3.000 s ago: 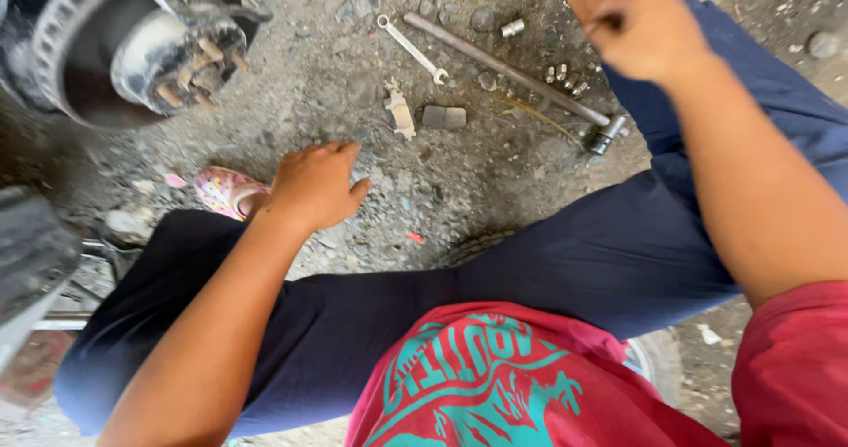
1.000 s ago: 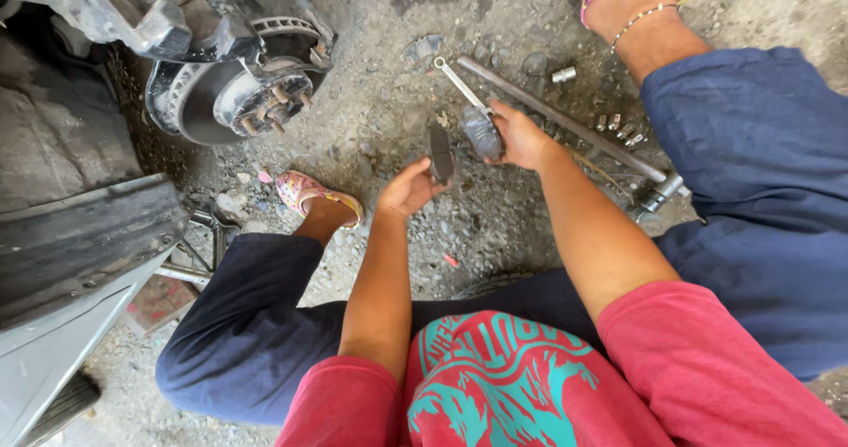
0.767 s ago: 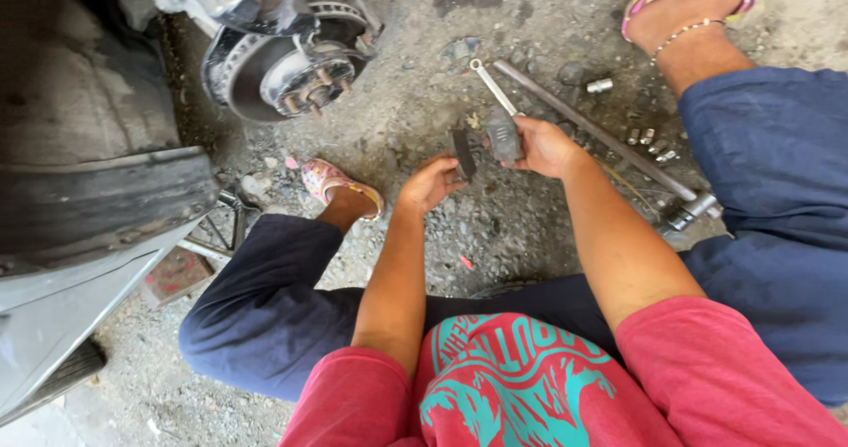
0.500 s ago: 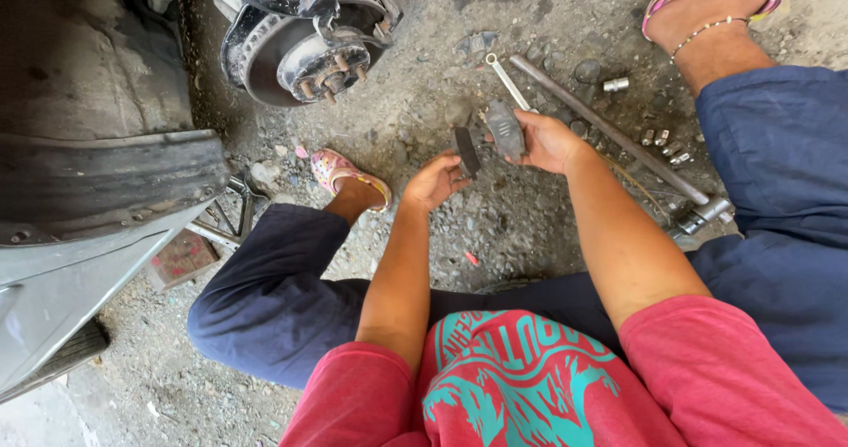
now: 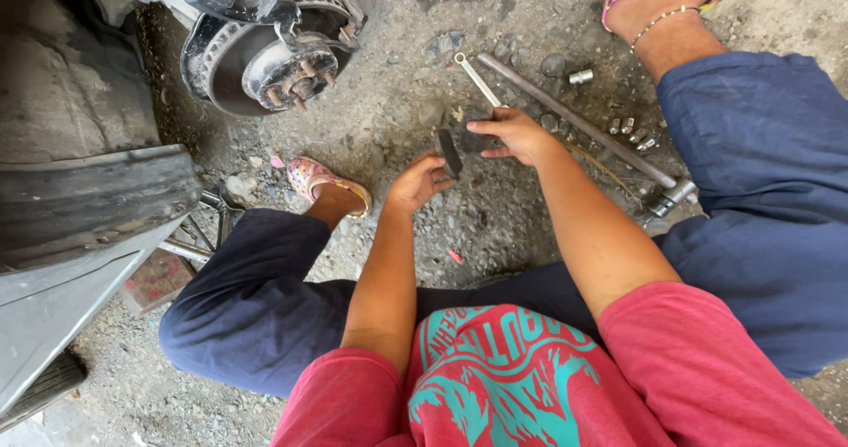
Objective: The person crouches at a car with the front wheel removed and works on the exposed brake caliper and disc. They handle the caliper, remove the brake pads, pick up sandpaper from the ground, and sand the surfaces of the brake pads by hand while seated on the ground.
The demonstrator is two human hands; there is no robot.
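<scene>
Outdoor repair spot: rough, oil-stained gravel ground [image 5: 530,226], uneven and gritty. Far left, a car body on a jack, exposed brake disc and hub [image 5: 265,58]. Far right on the ground: long breaker bar [image 5: 574,120], combination wrench [image 5: 477,78], loose lug nuts [image 5: 629,129].

Centre, held above the ground: two brake pads. Right hand [image 5: 517,136] grip clenched on dark brake pad [image 5: 473,138]; left hand [image 5: 420,182] grasps second pad [image 5: 448,151] by its edge. Judged: stiff, dense, steel-backed, dusty; best held at backing-plate edges, off the friction face.
</scene>
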